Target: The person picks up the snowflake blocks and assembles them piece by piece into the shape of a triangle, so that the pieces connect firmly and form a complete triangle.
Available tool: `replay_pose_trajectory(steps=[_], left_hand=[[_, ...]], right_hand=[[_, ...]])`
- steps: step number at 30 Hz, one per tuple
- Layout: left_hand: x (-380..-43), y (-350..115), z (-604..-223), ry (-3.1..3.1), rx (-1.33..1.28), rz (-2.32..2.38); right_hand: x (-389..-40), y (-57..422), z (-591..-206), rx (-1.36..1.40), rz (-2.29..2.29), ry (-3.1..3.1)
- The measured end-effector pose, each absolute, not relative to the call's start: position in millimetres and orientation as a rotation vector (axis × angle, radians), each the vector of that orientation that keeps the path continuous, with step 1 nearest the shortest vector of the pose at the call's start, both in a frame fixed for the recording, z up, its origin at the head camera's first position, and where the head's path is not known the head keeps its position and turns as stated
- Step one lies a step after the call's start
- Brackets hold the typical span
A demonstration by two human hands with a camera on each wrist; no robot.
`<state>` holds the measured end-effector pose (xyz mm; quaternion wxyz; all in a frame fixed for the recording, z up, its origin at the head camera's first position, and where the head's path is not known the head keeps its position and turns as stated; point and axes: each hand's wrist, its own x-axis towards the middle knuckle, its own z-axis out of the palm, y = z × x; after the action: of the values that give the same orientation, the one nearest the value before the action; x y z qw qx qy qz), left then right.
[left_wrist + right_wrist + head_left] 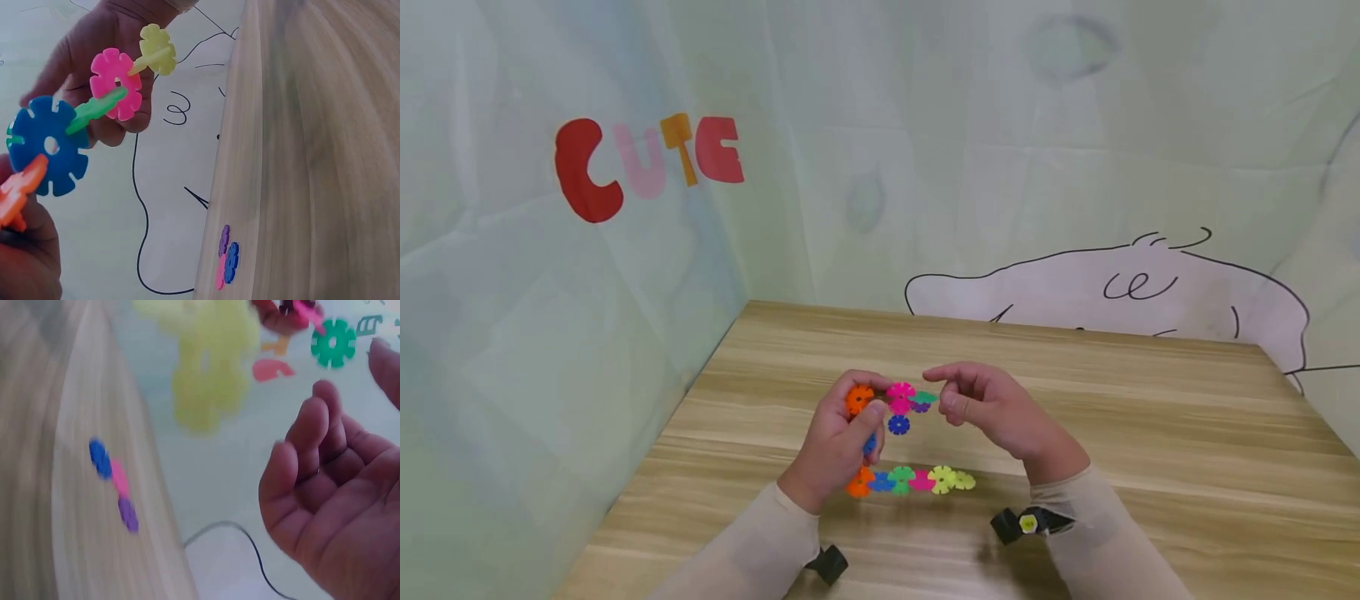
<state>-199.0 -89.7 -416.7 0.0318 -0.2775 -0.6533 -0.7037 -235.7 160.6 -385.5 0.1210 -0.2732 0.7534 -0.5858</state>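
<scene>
My left hand grips a chain of interlocking flower-shaped plastic discs by its orange disc. From the grip, one run ends in a green disc joined to a pink one. The lower run has orange, blue, green, pink and yellow discs, seen closer as a blue disc, a pink disc and a yellow disc in the left wrist view. Beside the green disc, my right hand holds nothing; its fingers are loosely bent, the index straighter.
Three joined discs, blue, pink and purple, lie on the wooden table beyond the hands. Cloth walls rise at the left and back, with the letters CUTE and a drawn cartoon figure.
</scene>
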Motion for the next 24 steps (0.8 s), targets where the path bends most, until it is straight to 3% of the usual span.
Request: replay_pose_trajectory(steps=[17,24], left_hand=[[-199.5,-92.4,-416.7,-2.013,-0.838,-2.197],[-199.1,-91.7,-416.2,-2.012,-0.831,-2.208]], right_hand=[[-296.5,145.3,-422.0,-0.408,-1.027,2.624],[-306.0,136.0,-425.0,-0.428,-0.828,2.581]])
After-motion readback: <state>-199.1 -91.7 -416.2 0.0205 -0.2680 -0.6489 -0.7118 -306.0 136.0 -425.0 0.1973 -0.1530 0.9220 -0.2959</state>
